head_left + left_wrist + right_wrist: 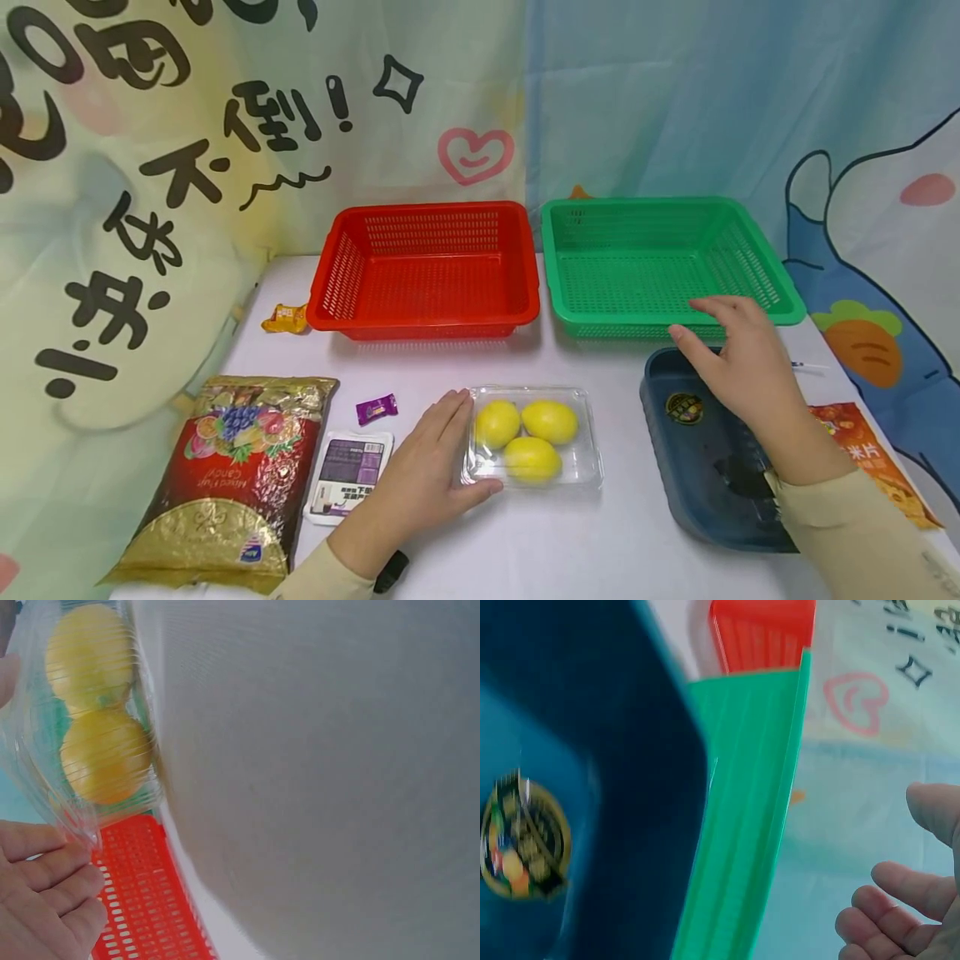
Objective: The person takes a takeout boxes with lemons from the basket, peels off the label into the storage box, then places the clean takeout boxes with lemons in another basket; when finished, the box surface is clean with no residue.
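A clear plastic box [577, 458] with three yellow lemons [532, 460] in it lies on the white table. My left hand [416, 471] is at its left end, fingers extended by the far left corner and thumb by the near edge. In the left wrist view the fingertips [86, 881] meet the box's rim. Over the dark blue tray [675, 492] hovers my right hand [738, 367], thumb and fingers spread apart, holding nothing. Inside that tray is a small round dark-and-gold packet [684, 408]; my right forearm covers part of the tray.
At the back stand a red basket [423, 329] and a green basket [637, 319]. To the left lie a candy bag [225, 475], a white-and-purple pack [348, 475], a purple sweet [377, 409] and an orange packet [285, 318]. A red-orange snack bag [877, 458] lies at the right.
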The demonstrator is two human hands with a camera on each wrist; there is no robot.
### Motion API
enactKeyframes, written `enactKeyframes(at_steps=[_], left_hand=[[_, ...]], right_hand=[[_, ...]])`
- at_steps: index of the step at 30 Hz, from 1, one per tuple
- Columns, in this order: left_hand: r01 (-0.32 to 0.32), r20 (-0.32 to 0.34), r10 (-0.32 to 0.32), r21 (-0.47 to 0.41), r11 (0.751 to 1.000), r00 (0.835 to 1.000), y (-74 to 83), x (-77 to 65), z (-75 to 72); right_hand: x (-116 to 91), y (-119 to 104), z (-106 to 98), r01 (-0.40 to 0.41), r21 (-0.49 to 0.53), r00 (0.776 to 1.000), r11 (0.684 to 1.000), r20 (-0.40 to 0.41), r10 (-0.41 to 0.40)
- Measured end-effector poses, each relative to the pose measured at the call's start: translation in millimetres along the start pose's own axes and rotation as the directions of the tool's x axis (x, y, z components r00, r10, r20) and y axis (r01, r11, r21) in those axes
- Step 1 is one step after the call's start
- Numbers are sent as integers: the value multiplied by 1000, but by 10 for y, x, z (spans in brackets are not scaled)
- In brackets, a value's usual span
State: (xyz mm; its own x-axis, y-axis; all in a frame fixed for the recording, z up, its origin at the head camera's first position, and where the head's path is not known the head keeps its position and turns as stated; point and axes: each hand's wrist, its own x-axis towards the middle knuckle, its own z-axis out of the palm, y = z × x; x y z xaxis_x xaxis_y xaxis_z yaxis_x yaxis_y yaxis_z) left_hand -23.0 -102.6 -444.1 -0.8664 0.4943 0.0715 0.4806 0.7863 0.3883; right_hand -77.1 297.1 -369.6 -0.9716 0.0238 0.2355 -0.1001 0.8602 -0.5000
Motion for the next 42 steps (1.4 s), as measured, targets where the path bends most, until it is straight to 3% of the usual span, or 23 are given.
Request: enactKeyframes(at_steps=[4,7,10,12,15,18,21,23,25,27,29,34,36,39,42], left_hand=[[-6,-11,6,1,1000,1000,3,-5,13],[14,-7,-14,-51,999,1000,12,-21,26],[77,25,-74,-160,984,997,26,-45,37],[157,58,-148,-245,957,987,32,-64,37],[292,101,-275,-374,880,956,28,-77,22],[389,147,-368,-511,767,918,5,-72,10],[429,198,-403,-641,637,894,-14,-53,9],[440,218,-418,-698,565,882,-17,-41,20],[440,224,-426,-730,523,877,-10,-32,39],[437,218,-432,-739,513,875,2,-29,65],[430,208,-431,-738,521,878,18,-30,96],[404,167,-421,-714,572,892,63,-43,186],[386,148,-416,-719,578,897,79,-37,215],[363,128,-416,-748,556,900,105,-9,238],[348,127,-419,-788,508,899,133,19,248]], right_hand=[[64,173,-92,-49,-34,999,998,-2,49],[103,302,-170,-88,-53,996,995,10,89],[123,429,-240,-119,-77,992,990,26,121],[127,513,-275,-124,-88,991,988,34,127],[124,621,-306,-118,-99,992,988,33,122],[116,719,-322,-123,-122,992,985,23,127],[114,811,-326,-154,-164,987,974,8,158],[123,870,-323,-169,-190,985,967,-3,172],[137,927,-324,-167,-199,986,966,-8,169],[152,985,-321,-159,-204,987,966,-11,160],[163,1045,-316,-153,-206,988,966,-13,154],[183,1166,-290,-154,-205,988,967,-20,153],[195,1196,-288,-158,-208,987,965,-23,157],[214,1228,-302,-164,-222,986,961,-18,164],[222,1258,-317,-163,-234,986,958,8,169]])
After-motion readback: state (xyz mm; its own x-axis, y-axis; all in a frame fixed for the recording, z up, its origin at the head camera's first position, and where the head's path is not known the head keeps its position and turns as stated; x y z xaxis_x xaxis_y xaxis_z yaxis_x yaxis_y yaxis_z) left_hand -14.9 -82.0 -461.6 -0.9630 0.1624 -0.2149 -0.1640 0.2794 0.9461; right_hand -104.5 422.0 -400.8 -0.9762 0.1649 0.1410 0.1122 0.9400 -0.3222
